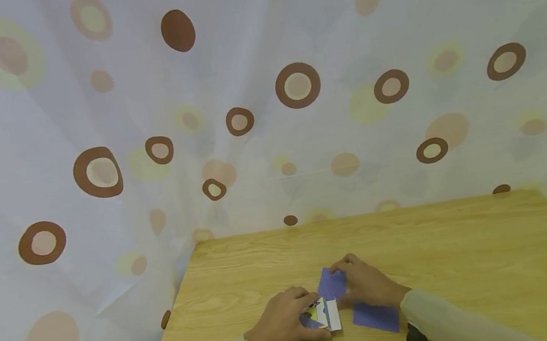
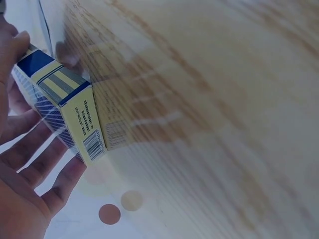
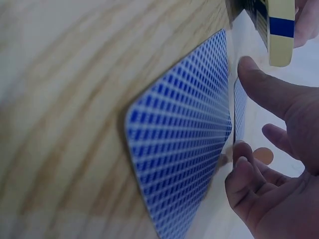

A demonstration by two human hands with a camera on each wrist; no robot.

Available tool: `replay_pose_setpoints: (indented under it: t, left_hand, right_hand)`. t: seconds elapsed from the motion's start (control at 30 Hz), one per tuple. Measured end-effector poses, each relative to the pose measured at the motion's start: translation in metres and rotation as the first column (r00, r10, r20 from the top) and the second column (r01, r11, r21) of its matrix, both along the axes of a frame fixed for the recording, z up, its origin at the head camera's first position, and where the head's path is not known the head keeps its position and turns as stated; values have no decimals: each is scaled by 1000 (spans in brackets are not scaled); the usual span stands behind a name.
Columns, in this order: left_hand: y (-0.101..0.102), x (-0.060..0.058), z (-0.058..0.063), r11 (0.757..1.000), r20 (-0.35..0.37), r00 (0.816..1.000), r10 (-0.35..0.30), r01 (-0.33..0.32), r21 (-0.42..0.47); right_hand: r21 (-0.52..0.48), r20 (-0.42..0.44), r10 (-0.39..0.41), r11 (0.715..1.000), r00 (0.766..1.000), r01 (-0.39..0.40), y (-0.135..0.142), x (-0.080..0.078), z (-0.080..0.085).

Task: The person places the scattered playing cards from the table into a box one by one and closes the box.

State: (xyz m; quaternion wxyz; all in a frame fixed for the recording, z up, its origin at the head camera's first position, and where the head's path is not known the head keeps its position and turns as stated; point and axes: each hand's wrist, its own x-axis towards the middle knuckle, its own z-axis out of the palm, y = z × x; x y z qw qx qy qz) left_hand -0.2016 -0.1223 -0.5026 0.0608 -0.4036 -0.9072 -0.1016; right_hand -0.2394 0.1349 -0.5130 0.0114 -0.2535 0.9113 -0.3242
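Note:
My left hand (image 1: 285,319) holds a small playing card box (image 1: 323,313), its thumb along the near side and fingers along the far side. The box lies on its broad side with its white end flap open to the right. In the left wrist view the box (image 2: 65,99) shows blue stripes and a barcode. Just right of the box, my right hand (image 1: 369,283) grips a blue-backed playing card (image 1: 328,286) at its edges between thumb and fingertips. A second blue-patterned playing card (image 1: 376,317) lies face down below the right wrist, close up in the right wrist view (image 3: 179,134).
The wooden table (image 1: 480,257) reaches back to a white curtain (image 1: 246,67) with brown and yellow dots, which also hangs at the left and right sides. A dark wrist strap (image 1: 416,337) sits at the right sleeve.

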Motion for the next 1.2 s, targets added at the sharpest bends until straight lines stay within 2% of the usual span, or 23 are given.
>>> replay_pose_setpoints:
  t: [0.27,0.53,0.7,0.93,1.03,1.2]
  left_hand:
    - [2,0,0,1000,-22,1000,3,-3,-11]
    - [2,0,0,1000,-16,1000,11,-12,-28]
    - [1,1,0,1000,-18,1000,13,-13,-25]
    - [0,1,-1,1000,-11,1000,15,-16,-25]
    - [0,1,-2,1000,-4,1000,15,-15,-26]
    - [1,1,0,1000,-3,1000,21,-22,-21]
  right_hand:
    - [26,49,50,998,998,-51,1,-7,0]
    - [36,133,1,999,991,-6,5,-11,1]
    - [72,122,-8,997,992,-1,12,-13,0]
    - [91,123,63,993,990,-75,17,-12,6]
    - [155,77,59,985,995,-70,17,-10,8]
    - [318,-105,39,948,994,-4,22,-10,8]
